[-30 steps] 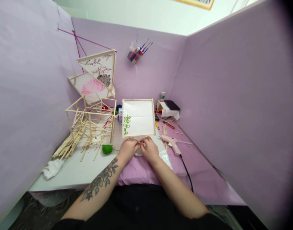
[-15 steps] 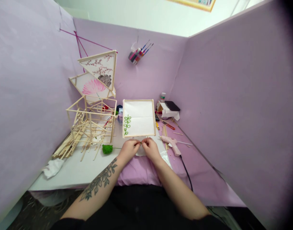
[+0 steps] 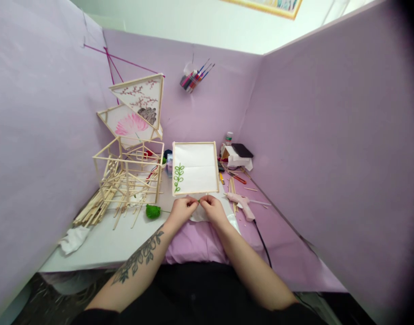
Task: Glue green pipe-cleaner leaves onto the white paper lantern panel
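My left hand and my right hand meet in front of me, fingertips pinched close together on a short bit of green yarn. A strand runs from behind my left hand to a green yarn ball on the table at the left. Just beyond my hands a square wooden-framed white panel leans upright. A green leafy sprig of looped yarn decorates its lower left part.
At the left stand an open stick frame, a pile of wooden sticks and a white cloth. Two painted panels rise behind. A glue gun with a black cord lies right; a brush holder hangs on the back wall.
The view has shifted slightly. My hands stay pinched together in nearly the same place, and the green yarn ball has turned or shifted a little.
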Available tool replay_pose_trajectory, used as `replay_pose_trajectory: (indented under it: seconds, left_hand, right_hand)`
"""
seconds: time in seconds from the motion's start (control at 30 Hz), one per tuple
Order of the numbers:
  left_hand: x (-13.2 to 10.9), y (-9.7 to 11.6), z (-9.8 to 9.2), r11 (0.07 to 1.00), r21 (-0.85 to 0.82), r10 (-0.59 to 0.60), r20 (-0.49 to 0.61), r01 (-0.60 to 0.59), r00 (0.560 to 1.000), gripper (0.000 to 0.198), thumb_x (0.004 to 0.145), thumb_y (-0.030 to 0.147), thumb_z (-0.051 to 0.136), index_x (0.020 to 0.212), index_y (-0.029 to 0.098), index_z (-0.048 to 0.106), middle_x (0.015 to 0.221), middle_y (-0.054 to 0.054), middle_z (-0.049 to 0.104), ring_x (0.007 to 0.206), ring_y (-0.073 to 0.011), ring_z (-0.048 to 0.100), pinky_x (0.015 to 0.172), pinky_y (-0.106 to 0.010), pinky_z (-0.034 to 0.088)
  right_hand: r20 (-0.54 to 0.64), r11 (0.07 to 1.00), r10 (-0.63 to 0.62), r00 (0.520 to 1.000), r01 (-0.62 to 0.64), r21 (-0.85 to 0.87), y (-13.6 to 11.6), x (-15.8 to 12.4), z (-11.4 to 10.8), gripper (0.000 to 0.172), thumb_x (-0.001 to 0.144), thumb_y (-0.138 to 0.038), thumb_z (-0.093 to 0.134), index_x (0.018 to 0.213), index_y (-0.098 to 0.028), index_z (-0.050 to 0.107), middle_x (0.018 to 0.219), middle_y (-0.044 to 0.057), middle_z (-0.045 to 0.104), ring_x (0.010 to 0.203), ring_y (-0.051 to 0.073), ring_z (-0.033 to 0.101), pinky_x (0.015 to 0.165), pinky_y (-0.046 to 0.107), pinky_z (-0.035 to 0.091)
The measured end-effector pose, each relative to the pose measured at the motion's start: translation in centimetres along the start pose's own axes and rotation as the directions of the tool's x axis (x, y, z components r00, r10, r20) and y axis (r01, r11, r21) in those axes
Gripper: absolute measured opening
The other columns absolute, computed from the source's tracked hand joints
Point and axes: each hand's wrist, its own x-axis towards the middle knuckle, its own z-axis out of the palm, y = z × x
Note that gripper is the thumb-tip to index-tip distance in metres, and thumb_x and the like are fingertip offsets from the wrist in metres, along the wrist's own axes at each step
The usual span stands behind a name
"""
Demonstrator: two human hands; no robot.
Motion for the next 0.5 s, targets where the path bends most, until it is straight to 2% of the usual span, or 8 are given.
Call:
replay_pose_trajectory:
  seconds: [0.13, 0.3, 0.37, 0.5]
  left_hand:
    - [0.02, 0.09, 0.09, 1.0, 0.0, -0.004, -0.011, 0.004, 1.0, 0.023, 0.077, 0.027, 0.054, 0.08, 0.015, 0.073, 0.068, -0.002, 0.071, 0.065, -0.0154, 0.063, 0.059, -0.022, 0.045]
    - [0.09, -0.07, 0.14, 0.999, 0.036, 0.016, -0.013, -0.016, 1.0, 0.021, 0.076, 0.024, 0.053, 0.078, 0.014, 0.071, 0.065, 0.0, 0.068, 0.062, -0.0141, 0.06, 0.058, -0.021, 0.043]
    - [0.04, -0.06, 0.0, 0.997, 0.067, 0.035, -0.009, -0.035, 0.999, 0.02, 0.076, 0.022, 0.052, 0.078, 0.014, 0.071, 0.065, 0.0, 0.068, 0.062, -0.0138, 0.059, 0.059, -0.022, 0.043]
    - [-0.23, 0.18, -0.39, 0.981, 0.159, 0.108, 0.026, -0.111, 0.994, 0.017, 0.077, 0.018, 0.053, 0.077, 0.016, 0.07, 0.069, -0.001, 0.067, 0.065, -0.0141, 0.059, 0.065, -0.023, 0.043]
  right_hand:
    - [0.024, 0.998, 0.039, 0.999, -0.04, 0.038, 0.04, -0.12, 0.23, 0.022, 0.07, -0.035, 0.052, 0.074, -0.016, 0.063, 0.062, 0.001, 0.061, 0.055, 0.015, 0.054, 0.052, 0.025, 0.041]
    - [0.034, 0.999, 0.037, 0.999, -0.037, -0.004, -0.29, -0.14, 0.23, 0.021, 0.071, -0.031, 0.051, 0.075, -0.015, 0.064, 0.057, 0.0, 0.059, 0.051, 0.014, 0.051, 0.05, 0.024, 0.04]
    - [0.016, 0.999, 0.008, 1.0, -0.008, -0.045, -0.44, -0.14, 0.05, 0.021, 0.072, -0.029, 0.051, 0.078, -0.015, 0.066, 0.062, 0.002, 0.061, 0.055, 0.015, 0.053, 0.054, 0.025, 0.043]
    - [-0.063, 0.979, -0.114, 0.991, 0.102, -0.176, -0.75, -0.59, -0.36, 0.019, 0.073, -0.024, 0.054, 0.085, -0.017, 0.067, 0.088, 0.007, 0.065, 0.077, 0.019, 0.057, 0.076, 0.032, 0.045]
